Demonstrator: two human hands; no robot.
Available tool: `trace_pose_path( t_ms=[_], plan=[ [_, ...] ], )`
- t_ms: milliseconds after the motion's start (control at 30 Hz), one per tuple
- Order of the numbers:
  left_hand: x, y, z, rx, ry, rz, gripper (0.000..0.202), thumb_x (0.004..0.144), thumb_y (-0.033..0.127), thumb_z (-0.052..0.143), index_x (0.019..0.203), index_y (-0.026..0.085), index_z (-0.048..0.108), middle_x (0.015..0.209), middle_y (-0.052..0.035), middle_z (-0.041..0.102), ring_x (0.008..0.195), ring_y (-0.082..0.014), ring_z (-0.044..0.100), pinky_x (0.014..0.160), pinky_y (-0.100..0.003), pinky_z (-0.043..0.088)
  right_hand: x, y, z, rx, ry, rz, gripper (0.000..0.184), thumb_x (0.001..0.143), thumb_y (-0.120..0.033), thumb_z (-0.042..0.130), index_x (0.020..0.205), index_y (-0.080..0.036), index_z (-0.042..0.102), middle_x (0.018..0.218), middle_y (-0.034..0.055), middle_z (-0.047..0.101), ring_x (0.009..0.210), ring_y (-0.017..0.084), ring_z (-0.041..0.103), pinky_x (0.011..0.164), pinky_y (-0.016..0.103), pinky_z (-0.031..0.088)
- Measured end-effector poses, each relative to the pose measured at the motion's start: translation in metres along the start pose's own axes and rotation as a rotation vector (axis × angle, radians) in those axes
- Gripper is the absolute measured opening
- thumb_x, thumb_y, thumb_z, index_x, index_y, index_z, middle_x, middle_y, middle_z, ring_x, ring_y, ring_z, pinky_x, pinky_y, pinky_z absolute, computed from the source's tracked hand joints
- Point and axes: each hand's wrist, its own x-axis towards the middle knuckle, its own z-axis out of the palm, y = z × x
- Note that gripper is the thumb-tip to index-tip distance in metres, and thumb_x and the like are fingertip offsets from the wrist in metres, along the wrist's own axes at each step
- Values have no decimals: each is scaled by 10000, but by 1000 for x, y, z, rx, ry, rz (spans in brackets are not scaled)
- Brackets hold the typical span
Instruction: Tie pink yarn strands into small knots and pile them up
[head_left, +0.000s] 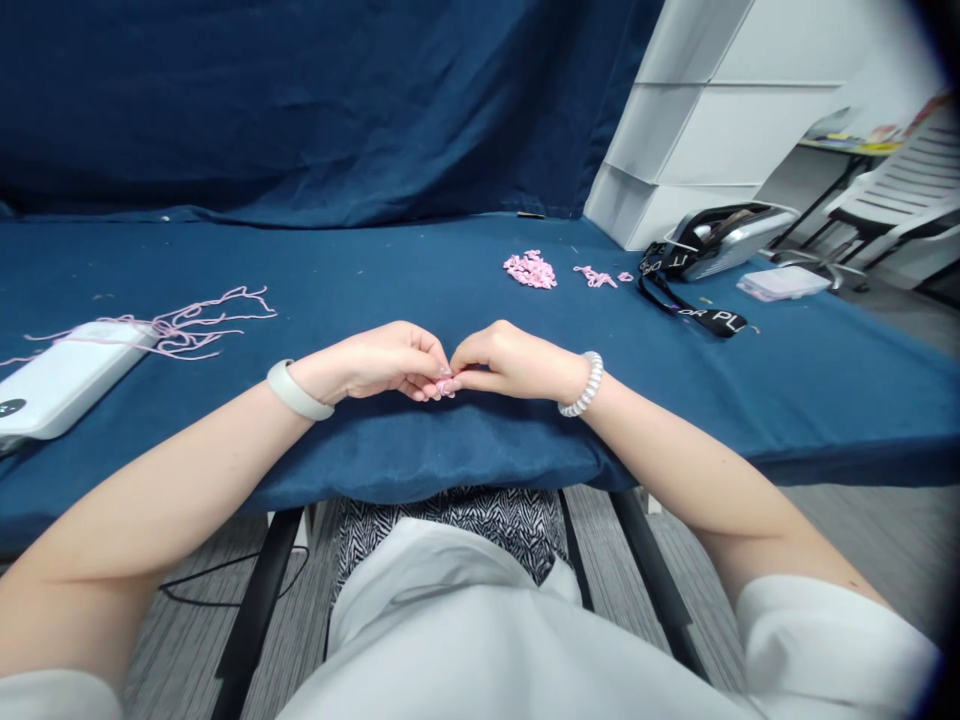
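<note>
My left hand (pixel 401 363) and my right hand (pixel 506 362) meet above the table's front edge, fingertips touching. Both are closed in a pinch on a small piece of pink cord (pixel 446 387), mostly covered by the fingers; its exact shape cannot be made out. Beyond my right hand lies a small heap of looped pink cord pieces (pixel 530 269). A few more pink loops (pixel 595 277) lie to the right of that heap. To the left, loose strands of pink cord (pixel 196 325) spread over the table and across a white power bank-like device (pixel 82 372).
A dark blue cloth covers the table (pixel 360 280). On the right are an open silver-and-black case (pixel 739 240), a black lettered strap (pixel 697 310) and a small clear plastic box (pixel 784 283). White boxes (pixel 697 130) stand behind, with a white chair (pixel 915 170) farther off.
</note>
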Motion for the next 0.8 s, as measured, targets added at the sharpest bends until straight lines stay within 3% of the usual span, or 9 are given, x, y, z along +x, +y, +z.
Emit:
trace_pose_path(
  t_ms=[300, 500, 633, 800],
  plan=[
    [-2, 1, -1, -140, 67, 9, 118, 632, 128, 682, 706, 144, 591, 653, -84, 684, 539, -150, 644, 542, -248, 538, 1, -4, 5, 3, -59, 132, 142, 959, -250, 503, 960, -129, 578, 836, 83, 685, 715, 158, 607, 667, 252, 398],
    [2, 2, 0, -212, 71, -85, 131, 700, 253, 645, 687, 130, 602, 658, -137, 689, 512, -160, 628, 530, -253, 528, 1, -9, 6, -66, -132, 141, 177, 971, -253, 430, 948, -139, 564, 742, 48, 616, 622, 134, 522, 607, 242, 334],
    [4, 2, 0, -222, 168, -79, 164, 759, 282, 646, 728, 127, 601, 686, -146, 692, 535, -149, 626, 508, -222, 508, 2, -7, 7, -92, -64, 162, 162, 937, -244, 442, 869, -149, 554, 692, 31, 581, 601, 127, 487, 603, 245, 317],
    [5, 1, 3, 13, 403, 141, 234, 740, 271, 720, 812, 176, 520, 650, -51, 657, 536, -112, 585, 462, -172, 452, 3, 1, 7, 146, 142, 155, 131, 899, -209, 478, 779, -158, 495, 626, -10, 587, 546, 86, 482, 608, 222, 358]
  ],
)
